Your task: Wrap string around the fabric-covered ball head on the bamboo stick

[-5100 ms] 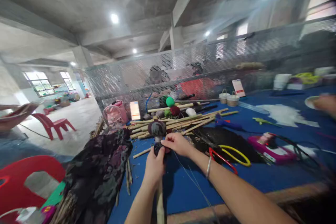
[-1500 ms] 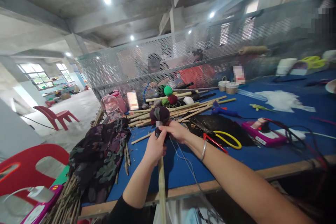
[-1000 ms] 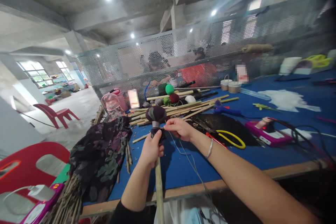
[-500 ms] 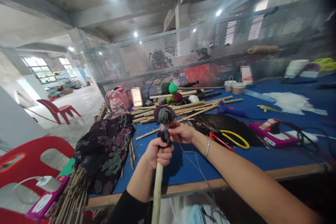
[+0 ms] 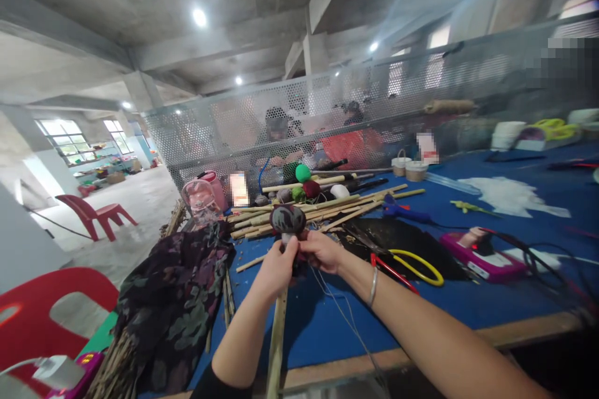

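Observation:
A pale wooden stick (image 5: pixel 277 336) points up and away from me, topped by a round head wrapped in dark camouflage cloth (image 5: pixel 287 219). My left hand (image 5: pixel 277 271) is closed round its neck, just under the ball, the thumb pressed on the binding. Against the neck's right side my right hand (image 5: pixel 322 252) pinches closed on a thin grey string (image 5: pixel 344 308). That string trails down past the table's front edge. The neck is mostly hidden by my fingers. Left of my hands lies a spread camouflage cloth (image 5: pixel 180 299).
Several loose sticks (image 5: pixel 253 221) and yarn balls (image 5: pixel 311 189) lie beyond my hands. Scissors with red and yellow handles (image 5: pixel 416 268), a blue glue gun (image 5: pixel 405 211) and a purple power strip (image 5: pixel 486 262) are at right. A perforated metal screen (image 5: pixel 210 124) stands behind; people sit beyond it.
My left hand has slid up from the stick to the neck under the ball. My right hand stays at the neck, closer to the left. The view has tilted up slightly.

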